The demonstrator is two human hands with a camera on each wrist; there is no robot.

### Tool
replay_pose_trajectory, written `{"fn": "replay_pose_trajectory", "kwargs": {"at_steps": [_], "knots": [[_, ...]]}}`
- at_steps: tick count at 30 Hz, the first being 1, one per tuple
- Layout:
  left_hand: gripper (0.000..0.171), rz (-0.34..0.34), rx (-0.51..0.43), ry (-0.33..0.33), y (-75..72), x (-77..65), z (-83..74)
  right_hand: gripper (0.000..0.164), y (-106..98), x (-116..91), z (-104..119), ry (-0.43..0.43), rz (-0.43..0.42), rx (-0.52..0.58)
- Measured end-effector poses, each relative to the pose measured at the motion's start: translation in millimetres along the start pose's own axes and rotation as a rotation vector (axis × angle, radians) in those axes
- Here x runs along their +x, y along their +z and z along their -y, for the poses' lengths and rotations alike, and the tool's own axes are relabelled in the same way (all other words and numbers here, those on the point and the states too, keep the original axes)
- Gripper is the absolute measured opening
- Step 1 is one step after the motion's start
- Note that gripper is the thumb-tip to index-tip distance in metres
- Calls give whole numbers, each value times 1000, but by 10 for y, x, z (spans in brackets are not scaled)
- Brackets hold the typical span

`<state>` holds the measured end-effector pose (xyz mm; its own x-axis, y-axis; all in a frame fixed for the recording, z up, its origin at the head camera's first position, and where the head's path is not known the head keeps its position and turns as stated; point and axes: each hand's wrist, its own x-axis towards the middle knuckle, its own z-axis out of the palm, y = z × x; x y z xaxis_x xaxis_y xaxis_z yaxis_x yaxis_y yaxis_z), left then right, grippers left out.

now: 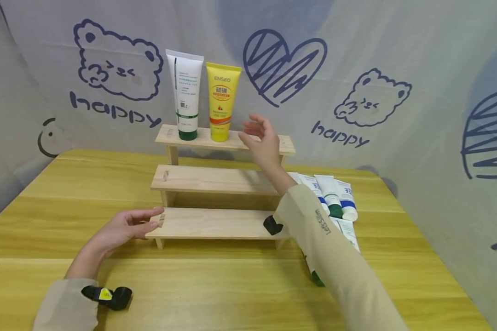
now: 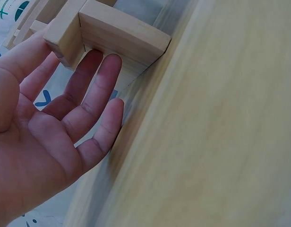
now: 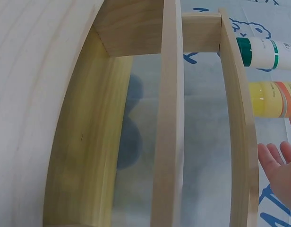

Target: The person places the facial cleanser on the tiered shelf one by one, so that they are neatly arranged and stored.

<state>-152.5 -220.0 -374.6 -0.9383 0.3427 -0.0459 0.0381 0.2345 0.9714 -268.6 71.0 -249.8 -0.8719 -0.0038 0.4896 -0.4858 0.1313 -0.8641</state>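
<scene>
A three-tier wooden display stand (image 1: 215, 179) stands on the table. On its top tier, a white squeeze tube (image 1: 187, 92) with a green cap and a yellow squeeze tube (image 1: 223, 99) stand upright on their caps, side by side. My right hand (image 1: 262, 140) hovers just right of the yellow tube, fingers loosely bent and apart from it, with nothing held. At the lowest tier's left end, my left hand (image 1: 126, 225) holds the board's corner between thumb and index finger. The left wrist view shows its other fingers (image 2: 96, 104) spread loosely beneath the board.
Several white tubes (image 1: 327, 186) with blue or green caps lie on the table (image 1: 182, 285) right of the stand, partly hidden by my right sleeve (image 1: 331, 257). Behind the stand hangs a pale cloth (image 1: 215, 27) printed with bears and hearts.
</scene>
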Motion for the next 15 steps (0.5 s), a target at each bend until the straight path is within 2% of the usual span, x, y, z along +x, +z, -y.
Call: {"fn": "replay_pose_trajectory", "kwargs": {"at_steps": [15], "knots": [[51,-3,24,-5,5,0,7,26,-275,-147,-54,-42,7,21]]}}
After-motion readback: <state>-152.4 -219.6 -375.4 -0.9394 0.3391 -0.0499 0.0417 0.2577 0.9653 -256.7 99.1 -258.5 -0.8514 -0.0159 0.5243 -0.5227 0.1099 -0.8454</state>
